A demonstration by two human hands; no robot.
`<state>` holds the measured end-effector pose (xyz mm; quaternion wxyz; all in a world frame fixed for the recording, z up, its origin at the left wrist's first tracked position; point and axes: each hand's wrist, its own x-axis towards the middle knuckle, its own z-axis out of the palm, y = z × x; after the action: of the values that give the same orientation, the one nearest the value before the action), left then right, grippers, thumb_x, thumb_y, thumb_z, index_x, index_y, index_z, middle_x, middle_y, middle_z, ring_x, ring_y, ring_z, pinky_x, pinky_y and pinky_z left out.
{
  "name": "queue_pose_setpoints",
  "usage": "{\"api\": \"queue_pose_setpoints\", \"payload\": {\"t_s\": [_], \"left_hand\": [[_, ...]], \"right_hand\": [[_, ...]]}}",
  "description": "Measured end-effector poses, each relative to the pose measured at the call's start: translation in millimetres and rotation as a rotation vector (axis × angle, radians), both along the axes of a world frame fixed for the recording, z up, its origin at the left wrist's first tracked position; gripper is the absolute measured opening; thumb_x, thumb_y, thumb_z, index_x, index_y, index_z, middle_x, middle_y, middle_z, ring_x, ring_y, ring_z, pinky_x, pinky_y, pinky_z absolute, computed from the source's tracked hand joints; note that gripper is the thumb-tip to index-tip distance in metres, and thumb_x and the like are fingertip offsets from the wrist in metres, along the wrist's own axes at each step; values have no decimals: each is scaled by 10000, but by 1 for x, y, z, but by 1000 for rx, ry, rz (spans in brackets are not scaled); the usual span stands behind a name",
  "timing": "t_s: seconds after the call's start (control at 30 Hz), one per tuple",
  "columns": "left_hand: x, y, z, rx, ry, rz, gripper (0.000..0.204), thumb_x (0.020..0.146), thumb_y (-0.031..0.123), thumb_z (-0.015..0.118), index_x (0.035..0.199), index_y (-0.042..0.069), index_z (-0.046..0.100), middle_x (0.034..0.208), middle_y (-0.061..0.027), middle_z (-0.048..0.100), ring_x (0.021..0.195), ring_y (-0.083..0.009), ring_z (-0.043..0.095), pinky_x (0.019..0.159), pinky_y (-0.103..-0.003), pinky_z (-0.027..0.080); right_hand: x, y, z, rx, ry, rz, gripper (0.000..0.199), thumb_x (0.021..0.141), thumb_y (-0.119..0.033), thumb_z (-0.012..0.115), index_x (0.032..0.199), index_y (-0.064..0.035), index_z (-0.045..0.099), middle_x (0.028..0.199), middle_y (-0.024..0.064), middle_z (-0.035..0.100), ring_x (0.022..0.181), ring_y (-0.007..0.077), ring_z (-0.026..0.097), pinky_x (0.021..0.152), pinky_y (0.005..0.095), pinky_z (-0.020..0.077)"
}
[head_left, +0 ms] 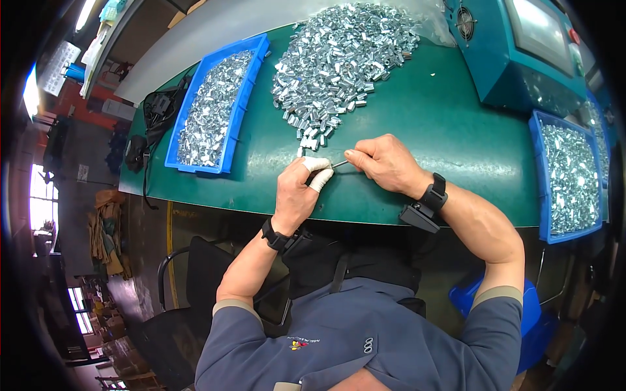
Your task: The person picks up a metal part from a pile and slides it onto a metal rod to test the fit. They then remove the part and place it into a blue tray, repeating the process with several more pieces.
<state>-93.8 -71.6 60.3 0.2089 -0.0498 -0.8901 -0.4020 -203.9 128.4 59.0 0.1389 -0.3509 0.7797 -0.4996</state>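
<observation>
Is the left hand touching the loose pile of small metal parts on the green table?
Apart. In the head view the left hand sits nearer the table edge, with bare green table showing between its taped fingertips and the pile of metal parts.

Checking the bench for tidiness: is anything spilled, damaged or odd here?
Nothing looks damaged. The loose heap of small metal parts lies straight on the green mat, not in a blue bin. The left hand has white tape on two fingertips.

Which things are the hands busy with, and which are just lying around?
In use:
left hand with taped fingers
right hand
thin metal pin held between them
loose pile of small metal parts

Lying about:
blue bins of parts
teal machine
black cables
</observation>
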Motion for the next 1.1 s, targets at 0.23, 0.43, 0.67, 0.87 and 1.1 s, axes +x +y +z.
{"api": "queue_pose_setpoints", "payload": {"t_s": [0.23, 0.43, 0.67, 0.87, 1.1], "left_hand": [[-9, 12, -1, 81, -24, -20, 140, 874, 51, 773, 1004, 21, 731, 941, -124, 741, 851, -256, 702, 779, -344, 545], [10, -26, -20, 120, -123, 63, 156, 940, 28, 711, 1088, -20, 691, 978, -73, 718, 865, -151, 652, 812, -303, 530], [1, -10, -21, 240, -202, -8, 158, 964, 28, 695, 1104, -26, 647, 985, -38, 664, 861, -109, 595, 801, -257, 493], [0, -21, -26, 279, -193, -18, 191, 978, 35, 686, 1154, -30, 652, 998, -33, 665, 884, -108, 603, 819, -256, 499], [-3, -28, -33, 359, -202, -53, 198, 989, 26, 672, 1175, -40, 652, 1037, -45, 679, 905, -113, 624, 846, -259, 519]], "right_hand": [[-5, 14, -1, -43, -10, -25, 407, 1006, -313, 625, 707, -38, 633, 567, 50, 534, 539, 101, 453, 515, 344, 418], [-1, -23, -19, -277, 160, 6, 274, 912, -310, 670, 814, -55, 650, 720, 178, 640, 704, 398, 637, 638, 469, 482], [3, -4, -17, -225, 171, -94, 217, 836, -242, 687, 737, -51, 660, 719, 157, 672, 715, 375, 652, 652, 488, 482], [2, -9, -11, -254, 62, -57, 224, 896, -235, 663, 777, -46, 642, 688, 130, 667, 687, 350, 657, 640, 466, 483], [0, -8, -15, -305, 75, -33, 216, 903, -222, 648, 783, -42, 653, 666, 98, 678, 645, 315, 663, 621, 435, 488]]}}
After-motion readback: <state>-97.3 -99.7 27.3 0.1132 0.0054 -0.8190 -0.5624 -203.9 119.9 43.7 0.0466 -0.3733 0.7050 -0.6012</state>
